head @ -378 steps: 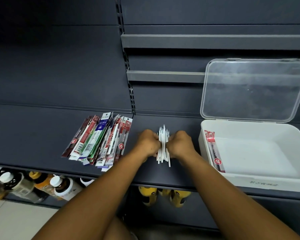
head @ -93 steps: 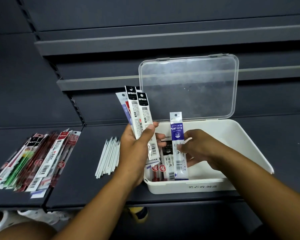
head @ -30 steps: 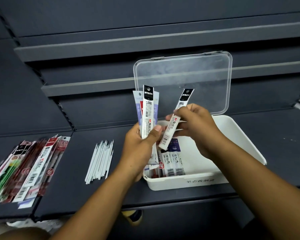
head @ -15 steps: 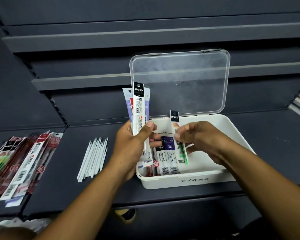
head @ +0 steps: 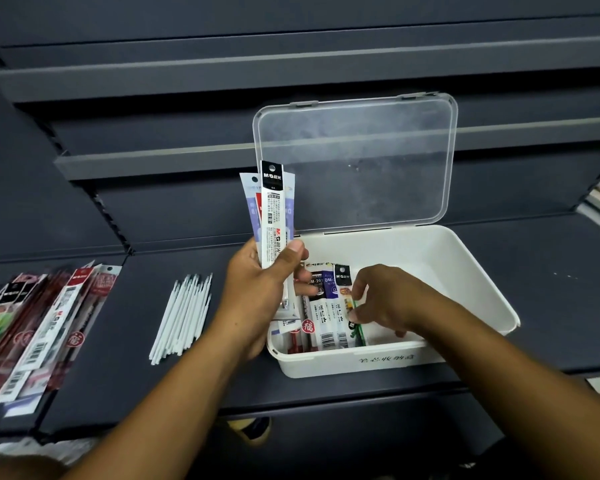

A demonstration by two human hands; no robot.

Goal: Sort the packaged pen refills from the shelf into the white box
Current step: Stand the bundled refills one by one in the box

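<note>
Head view, looking down on a dark shelf (head: 125, 368). At centre right of the frame stands the white box (head: 471, 271), its clear hinged lid (head: 354, 161) raised upright behind it. A short row of packaged pen refills (head: 321, 317) lies side by side along the left end of the box floor, black and purple headers pointing to the back; the right part of the floor is bare.

The sorting appears well begun but not far advanced. Several packets are in the box. A fan of packets (head: 272, 209) is in hand above its left rim, and a larger overlapping pile of packets (head: 42, 327), mostly red with some green, lies on the shelf at the left edge of the frame, well apart from the box. Both lots are left to sort.

The right hand (head: 385, 299) is lowered into the box, fingers curled, thumb and fingertips pinching a black-headed, green-ink packet (head: 342, 277) at the right end of the row. The packet seems to be about to be laid beside the others; whether it already touches the floor cannot be told.

The left hand (head: 260, 289) is closed around the lower ends of the fan, thumb pressed across the front packet, holding the packets upright against the lid.

A bundle of loose white refill tubes (head: 182, 317), unpackaged, lies on the shelf between pile and box, near the left forearm.
</note>
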